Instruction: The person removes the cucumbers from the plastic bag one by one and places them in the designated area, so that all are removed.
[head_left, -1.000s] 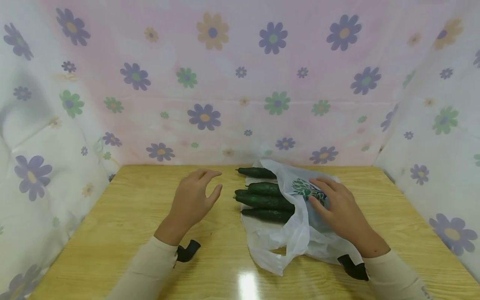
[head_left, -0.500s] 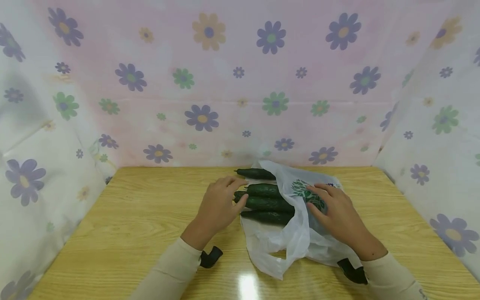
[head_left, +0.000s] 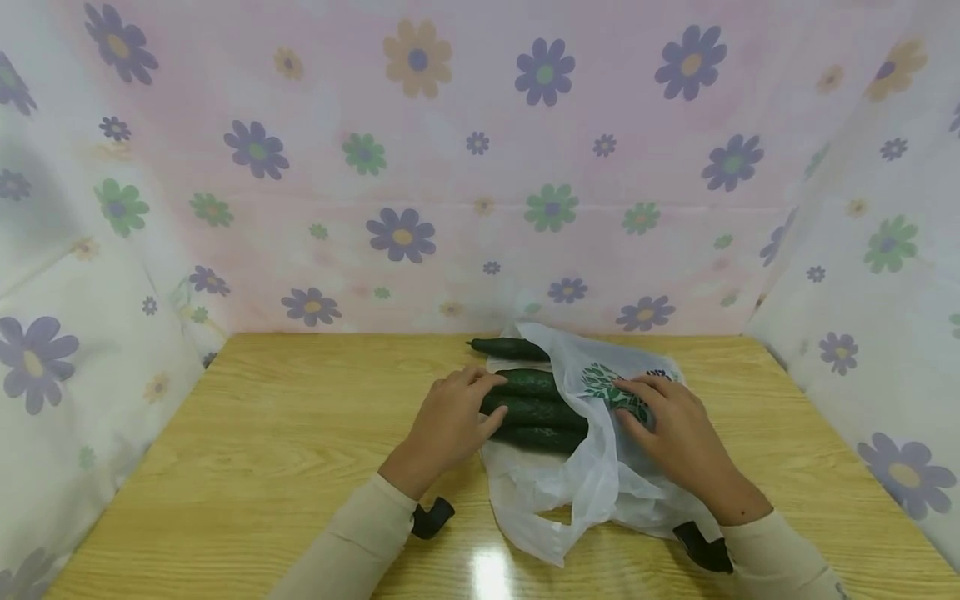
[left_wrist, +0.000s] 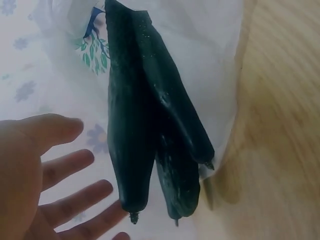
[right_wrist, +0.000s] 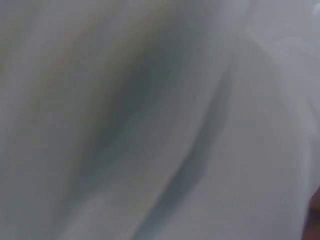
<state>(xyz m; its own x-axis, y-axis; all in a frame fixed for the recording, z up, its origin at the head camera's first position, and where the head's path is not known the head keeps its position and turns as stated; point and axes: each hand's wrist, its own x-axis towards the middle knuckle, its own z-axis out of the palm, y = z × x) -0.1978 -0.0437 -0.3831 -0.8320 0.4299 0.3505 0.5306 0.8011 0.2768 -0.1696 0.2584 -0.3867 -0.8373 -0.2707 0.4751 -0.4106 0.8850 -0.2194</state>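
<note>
Several dark green cucumbers (head_left: 528, 383) lie side by side, stem ends to the left, poking out of the mouth of a white plastic bag (head_left: 596, 467) with a green leafy tree print. My left hand (head_left: 446, 421) is at the stem ends of the nearer cucumbers, thumb and fingers apart. The left wrist view shows its fingers (left_wrist: 75, 161) spread beside the cucumbers (left_wrist: 131, 115), not curled round any. My right hand (head_left: 675, 425) rests on the bag over the print, fingers and thumb spread. White plastic (right_wrist: 250, 150) fills the right wrist view, blurred.
A wooden table (head_left: 300, 417) carries the bag. Flower-printed cloth (head_left: 450, 167) stands behind it and along both sides. One cucumber (head_left: 510, 348) lies farther back, slightly apart from the others. The bag's handle loop (head_left: 551, 542) lies toward the front.
My left hand has moved right from the bare table to the cucumbers' stem ends. The nearer cucumbers lie closer together now. The right hand has stayed on the bag.
</note>
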